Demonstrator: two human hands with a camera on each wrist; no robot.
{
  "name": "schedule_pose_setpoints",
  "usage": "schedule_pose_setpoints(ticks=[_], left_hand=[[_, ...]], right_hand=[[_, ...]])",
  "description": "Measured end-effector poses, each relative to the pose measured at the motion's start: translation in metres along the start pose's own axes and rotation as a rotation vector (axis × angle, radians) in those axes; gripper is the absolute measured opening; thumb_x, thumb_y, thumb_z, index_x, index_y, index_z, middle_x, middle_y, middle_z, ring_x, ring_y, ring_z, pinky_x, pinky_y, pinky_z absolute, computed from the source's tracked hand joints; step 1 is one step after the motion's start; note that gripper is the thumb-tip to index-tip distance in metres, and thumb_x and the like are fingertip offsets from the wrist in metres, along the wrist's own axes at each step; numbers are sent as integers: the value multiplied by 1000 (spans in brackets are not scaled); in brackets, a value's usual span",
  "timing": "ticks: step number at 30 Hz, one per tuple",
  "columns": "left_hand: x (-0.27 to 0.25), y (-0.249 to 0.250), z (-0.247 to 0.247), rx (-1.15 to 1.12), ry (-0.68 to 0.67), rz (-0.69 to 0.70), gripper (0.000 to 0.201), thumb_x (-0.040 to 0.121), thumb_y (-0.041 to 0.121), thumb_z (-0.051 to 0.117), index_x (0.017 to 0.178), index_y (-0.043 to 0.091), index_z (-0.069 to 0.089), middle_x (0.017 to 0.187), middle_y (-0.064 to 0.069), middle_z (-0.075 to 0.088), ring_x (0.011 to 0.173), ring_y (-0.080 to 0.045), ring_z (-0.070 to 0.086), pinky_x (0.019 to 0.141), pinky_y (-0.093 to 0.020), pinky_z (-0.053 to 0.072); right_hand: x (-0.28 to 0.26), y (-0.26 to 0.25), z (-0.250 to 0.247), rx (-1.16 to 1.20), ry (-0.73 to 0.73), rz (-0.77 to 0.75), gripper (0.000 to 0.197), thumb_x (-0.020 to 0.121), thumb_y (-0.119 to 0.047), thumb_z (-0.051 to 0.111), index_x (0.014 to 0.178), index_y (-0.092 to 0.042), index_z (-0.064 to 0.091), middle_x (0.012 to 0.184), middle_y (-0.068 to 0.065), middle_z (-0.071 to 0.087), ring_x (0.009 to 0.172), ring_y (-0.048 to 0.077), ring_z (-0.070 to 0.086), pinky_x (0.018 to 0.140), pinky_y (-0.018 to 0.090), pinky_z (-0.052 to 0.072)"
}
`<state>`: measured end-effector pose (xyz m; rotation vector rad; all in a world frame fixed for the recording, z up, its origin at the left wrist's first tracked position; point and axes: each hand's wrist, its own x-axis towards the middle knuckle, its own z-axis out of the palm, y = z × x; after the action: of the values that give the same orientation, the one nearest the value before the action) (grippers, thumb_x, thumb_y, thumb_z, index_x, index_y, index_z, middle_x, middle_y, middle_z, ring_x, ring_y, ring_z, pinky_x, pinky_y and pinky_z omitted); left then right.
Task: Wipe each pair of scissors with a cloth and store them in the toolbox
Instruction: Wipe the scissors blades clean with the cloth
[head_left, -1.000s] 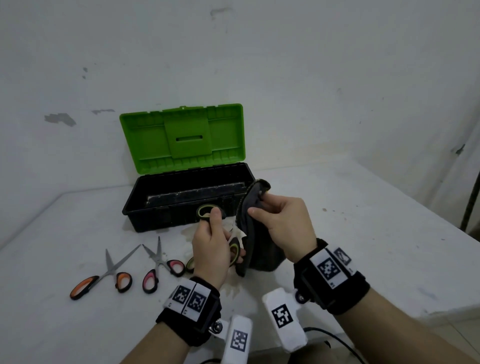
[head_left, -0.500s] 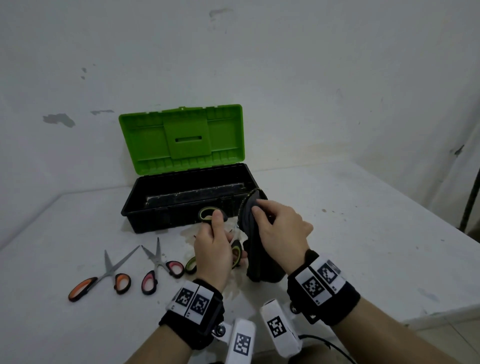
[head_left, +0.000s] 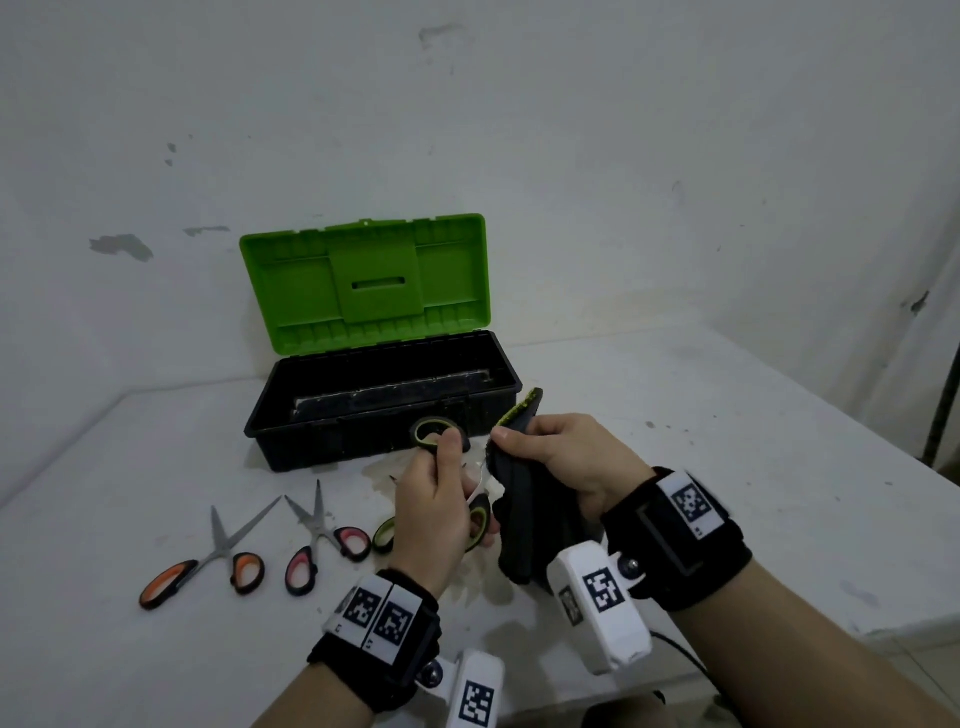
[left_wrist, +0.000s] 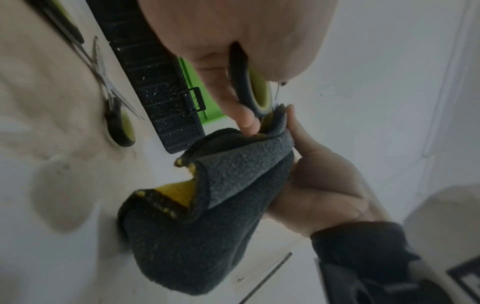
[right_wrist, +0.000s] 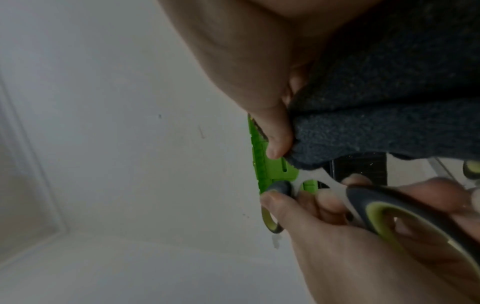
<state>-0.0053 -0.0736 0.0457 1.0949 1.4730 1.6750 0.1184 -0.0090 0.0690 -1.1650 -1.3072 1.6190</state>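
Left hand: I saw my left hand (head_left: 431, 512) curled around the green scissors (head_left: 437, 434), with the thumb pressed on the top handle loop.
Green scissors: they were held up above the table (head_left: 753, 467), handles spread apart, just in front of the box. One loop was at 12 o'clock from my left hand, the other poked out at 3 o'clock. The blades went into the cloth, so I could not see them well.
Right hand: my right hand (head_left: 566, 457) was closed around the cloth (head_left: 524, 519), thumb and fingers pinching its top fold.
Cloth: it was dark grey with a yellow-green side, bunched up, and it hung down from my right hand. It touched the green scissors at 3 o'clock from my left hand.
Box: the toolbox (head_left: 384, 405) sat at 12 o'clock from my hands. Its green lid (head_left: 363, 283) stood open toward the wall.
Orange scissors (head_left: 208, 564): they lay flat on the table at 9 o'clock from my left hand, blades a bit open.
Pink scissors (head_left: 322, 545): they lay just beside the orange ones, nearer my left hand.
Other green loop (head_left: 383, 535): it peeked out at 9 o'clock, right by my left hand. I could not tell what it belonged to.
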Motion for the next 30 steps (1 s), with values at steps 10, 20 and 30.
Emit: schedule_pose_setpoints(ticks=[10, 20, 30], left_hand=[[10, -21, -21, -42, 71, -121, 48, 103, 49, 40, 80, 7, 46, 65, -9, 46, 43, -25, 57, 38, -33, 47], [9, -8, 0, 18, 74, 10, 47, 105, 41, 40, 78, 3, 48, 58, -9, 46, 35, -15, 48, 34, -24, 40], [5, -7, 0, 18, -28, -24, 42, 105, 37, 40, 81, 4, 46, 58, -5, 43, 31, -11, 51, 33, -21, 37]], right_hand=[[6, -25, -36, 228, 209, -119, 21, 86, -20, 74, 94, 0, 72, 82, 13, 75, 66, 19, 70, 54, 23, 55], [0, 2, 0, -54, 46, -135, 26, 88, -22, 72, 92, 4, 74, 73, 12, 70, 58, 16, 64, 56, 23, 53], [4, -11, -16, 178, 90, -50, 13, 89, -17, 71, 82, -5, 70, 66, 9, 70, 52, 15, 66, 48, 21, 51]])
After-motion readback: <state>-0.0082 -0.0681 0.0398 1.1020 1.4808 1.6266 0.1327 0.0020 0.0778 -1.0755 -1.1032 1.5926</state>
